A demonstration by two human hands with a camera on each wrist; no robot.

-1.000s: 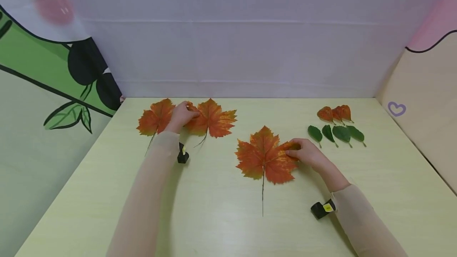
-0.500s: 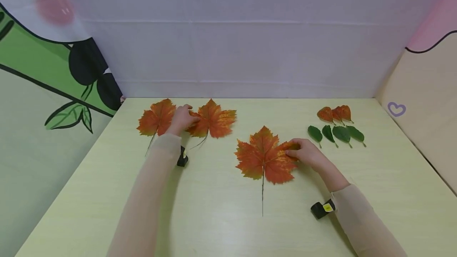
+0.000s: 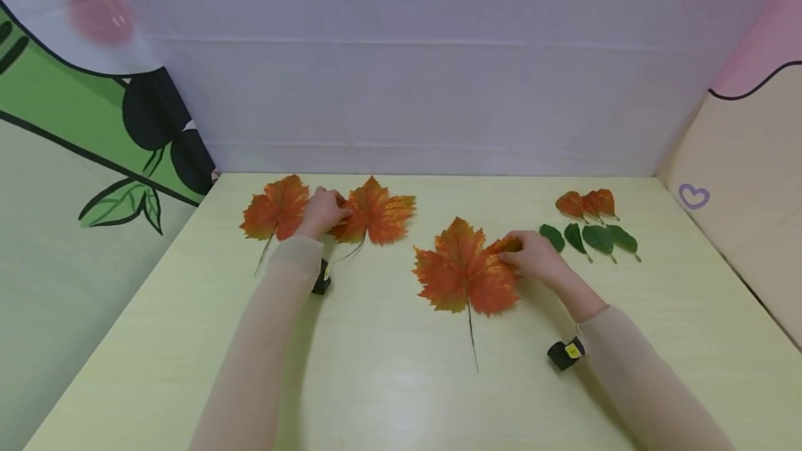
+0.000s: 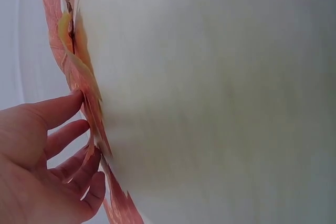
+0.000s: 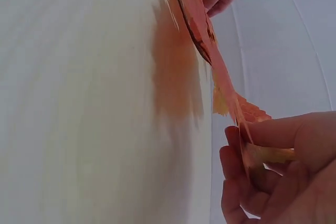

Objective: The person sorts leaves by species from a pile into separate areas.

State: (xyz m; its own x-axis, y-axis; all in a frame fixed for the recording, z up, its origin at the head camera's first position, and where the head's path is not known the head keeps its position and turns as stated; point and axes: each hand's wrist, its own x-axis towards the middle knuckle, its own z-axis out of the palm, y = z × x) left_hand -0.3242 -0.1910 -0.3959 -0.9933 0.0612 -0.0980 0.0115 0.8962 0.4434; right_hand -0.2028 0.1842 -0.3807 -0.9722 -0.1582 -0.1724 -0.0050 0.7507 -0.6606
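Pinching the right lobe of a big orange maple leaf (image 3: pixel 465 268), the right hand (image 3: pixel 532 256) holds it just left of the small green leaves (image 3: pixel 589 237), tip pointing away, stem trailing toward the person. The left hand (image 3: pixel 322 211) grips another maple leaf (image 3: pixel 374 211) farther left.

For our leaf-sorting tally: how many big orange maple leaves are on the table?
3. One at far left, one just right of it with the left hand between them, one mid-table pinched by the right hand. None seems hidden.
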